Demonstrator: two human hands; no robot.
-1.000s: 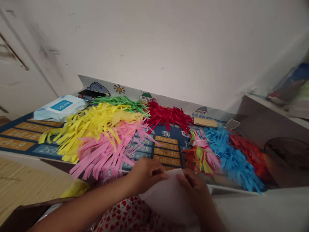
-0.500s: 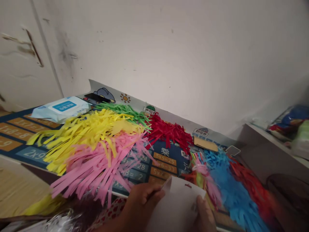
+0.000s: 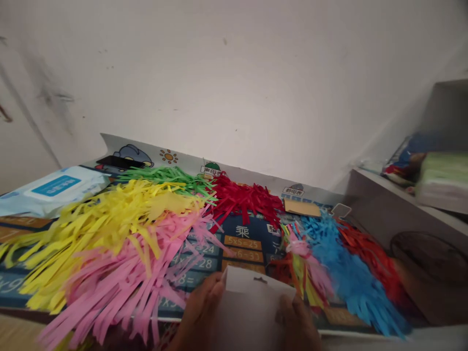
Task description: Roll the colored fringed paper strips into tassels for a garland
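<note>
Low in the view, a white box-like packet (image 3: 252,312) with a small hang slot near its top edge is held between both hands. My left hand (image 3: 203,312) grips its left side, and my right hand (image 3: 298,319) closes on its right side; the lower parts of both are blurred. Just beyond lies a printed multiplication mat (image 3: 241,219). On it, left of my left hand, spread pink paper strips (image 3: 124,282) and yellow strips (image 3: 109,214). A multicoloured tassel (image 3: 305,268) and blue strips (image 3: 343,263) lie near my right hand.
Green strips (image 3: 175,178) and dark red strips (image 3: 248,197) lie farther back. A wet-wipe pack (image 3: 54,187) and a dark flat object (image 3: 119,162) rest at left. A tan flat piece (image 3: 302,207) and red strips (image 3: 373,263) are at right, beside a grey box-like unit (image 3: 395,219).
The view has turned right, so the mat and strips appear farther left and more of the right-hand shelf shows. Both hands still hold the white packet, which looks more upright.
</note>
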